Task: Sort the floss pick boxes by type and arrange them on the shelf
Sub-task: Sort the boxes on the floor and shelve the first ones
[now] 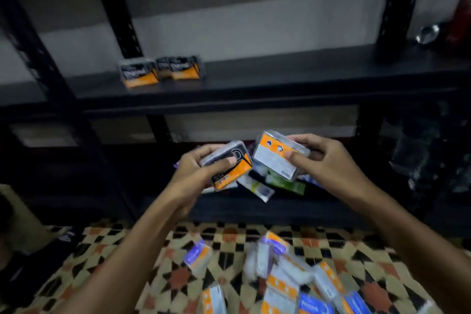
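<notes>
Before a dark shelf (254,76), each hand grips one floss box

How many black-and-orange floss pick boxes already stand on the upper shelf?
3, as far as shows: one at the left, a partly hidden one in the middle, one at the right, near the shelf's left post. Others may hide behind them.

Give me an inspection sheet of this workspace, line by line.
Surface: dark metal shelf board; patterned tile floor below.
Job's things: three black-and-orange floss pick boxes standing on the shelf; loose pile of orange and blue boxes on the floor.
Clutter: mixed packets on the lower shelf.
Grippers: left hand holds a black-and-orange box; right hand holds an orange-and-white box.
Cables: nothing seen.
Surroundings: dim grey wall, red object at right.
</notes>
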